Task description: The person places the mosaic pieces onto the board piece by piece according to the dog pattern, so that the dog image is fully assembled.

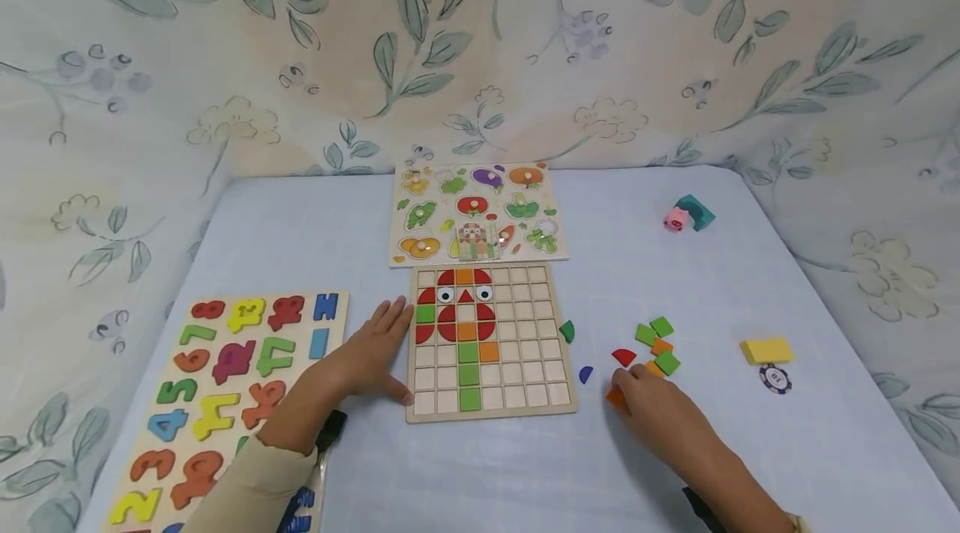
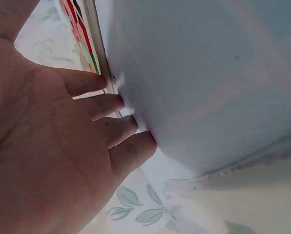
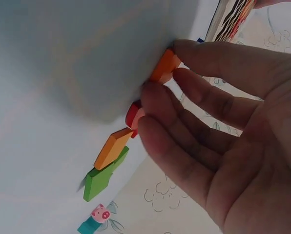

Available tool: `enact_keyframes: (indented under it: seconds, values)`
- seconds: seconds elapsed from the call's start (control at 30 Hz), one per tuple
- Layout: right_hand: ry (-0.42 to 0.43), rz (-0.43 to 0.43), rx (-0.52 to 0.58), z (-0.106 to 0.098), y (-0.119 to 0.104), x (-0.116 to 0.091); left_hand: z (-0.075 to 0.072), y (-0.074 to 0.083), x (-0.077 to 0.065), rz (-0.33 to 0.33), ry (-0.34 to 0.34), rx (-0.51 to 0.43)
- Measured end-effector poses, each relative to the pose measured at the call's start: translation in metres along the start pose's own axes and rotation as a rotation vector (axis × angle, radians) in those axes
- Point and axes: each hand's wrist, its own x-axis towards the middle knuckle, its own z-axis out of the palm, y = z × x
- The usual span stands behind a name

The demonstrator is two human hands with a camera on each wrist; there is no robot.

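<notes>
The spread left hand [image 1: 370, 359] touches a square pale-wood grid board [image 1: 525, 350]; the right hand [image 1: 654, 408] pinches a flat orange tile [image 3: 165, 67].

the head camera looks forward and down from above the table [image 1: 322, 225], far enough back to take in left hand [image 1: 370, 360] and right hand [image 1: 658, 406] together. the left wrist view, tipped sideways, faces its own palm up close, low along the tabletop. the right wrist view, equally near and tilted, shares the orange square tile [image 3: 164, 68] and pink pig figurine [image 3: 101, 213] with the head view.
</notes>
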Motion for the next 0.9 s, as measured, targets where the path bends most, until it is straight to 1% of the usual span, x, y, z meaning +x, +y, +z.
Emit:
enact_keyframes:
  seconds: [0.1,0.17,0.23,0.4,0.47,0.53,0.67,0.8,0.9]
  values:
    - [0.031,-0.029,0.009,-0.001,-0.001,0.001,-0.003,0.001,0.000,0.009,0.002,0.013]
    - [0.062,-0.061,0.046,-0.006,-0.006,0.004,-0.004,0.002,0.001,0.011,0.006,0.021]
    - [0.081,-0.113,0.094,-0.011,-0.016,0.009,-0.005,0.002,0.000,0.014,0.007,0.015]
    - [0.062,-0.331,0.210,-0.021,-0.054,0.032,-0.002,0.002,-0.001,0.019,0.012,0.005]
    - [0.065,-0.407,0.235,-0.020,-0.068,0.042,-0.001,0.001,0.000,0.022,0.017,0.008]
    - [0.075,-0.455,0.239,-0.017,-0.078,0.050,0.000,0.001,0.000,0.023,0.020,0.005]
    - [0.104,-0.505,0.198,-0.008,-0.091,0.059,0.002,0.001,0.000,0.020,0.012,0.010]
    - [0.135,-0.519,0.166,-0.004,-0.095,0.061,0.003,0.000,0.002,0.016,0.015,0.022]
    - [0.139,-0.521,0.155,-0.003,-0.098,0.062,0.003,-0.002,0.001,0.007,0.015,0.013]
